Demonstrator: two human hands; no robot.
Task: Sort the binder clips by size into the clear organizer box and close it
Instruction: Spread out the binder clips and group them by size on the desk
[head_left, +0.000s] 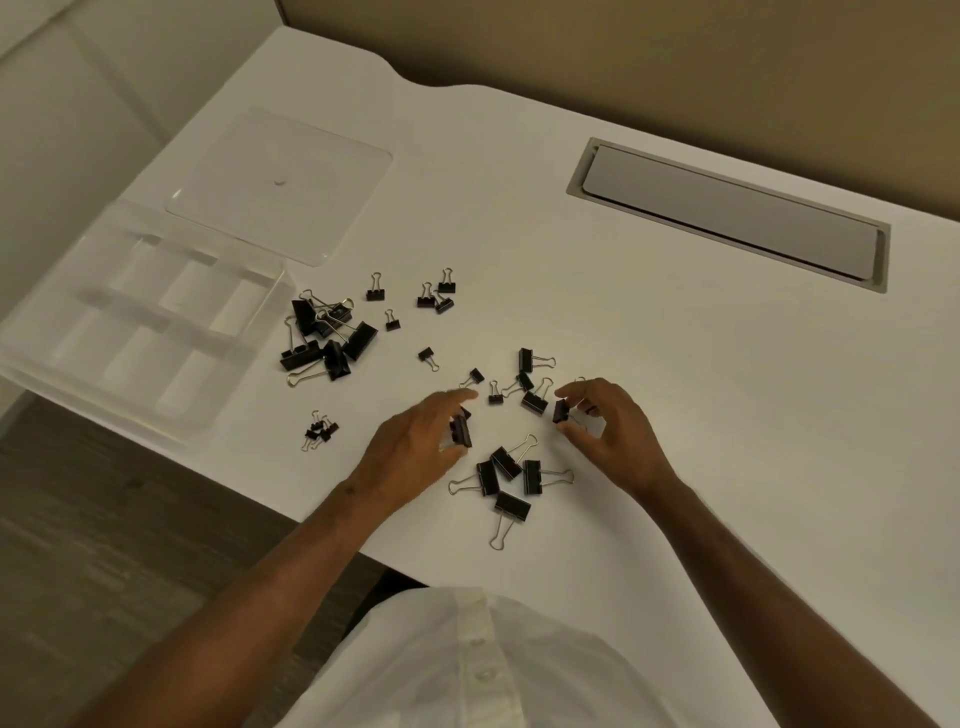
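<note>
1. Clips everywhere, and we have one in each hand: our left hand (415, 447) pinches a medium binder clip (461, 432) between thumb and curled fingers, and our right hand (605, 428) pinches another clip (560, 410) by its black body, fingers curled round it.

2. Nothing is in the clear organizer box (130, 322) yet, as far as we can tell. It sits open at the desk's left edge, partly hanging off the near-left side. A careless drop or nudge there could tip it.

3. Its lid (280, 187) lies flat just behind it, toward the far-left corner. It is clear on a pale desk (675, 415), so we could easily set clips on it or knock it.

4. Sizes are the real trap. Large clips (327, 332) are heaped near the box, tiny ones (318, 430) huddle by the near edge, and a medium group (506, 478) lies between our hands. The mid sizes look close enough that we could send one to the wrong compartment.

5. Wire handles are tangled in the large heap; lifting one may drag a neighbour and fling it off the edge.

6. Both hands are loaded, so crossing our right hand to the box risks sweeping the scattered small clips (435, 296) on the way.

7. Overfilled compartments or upright handles could stop the lid from closing.
</note>
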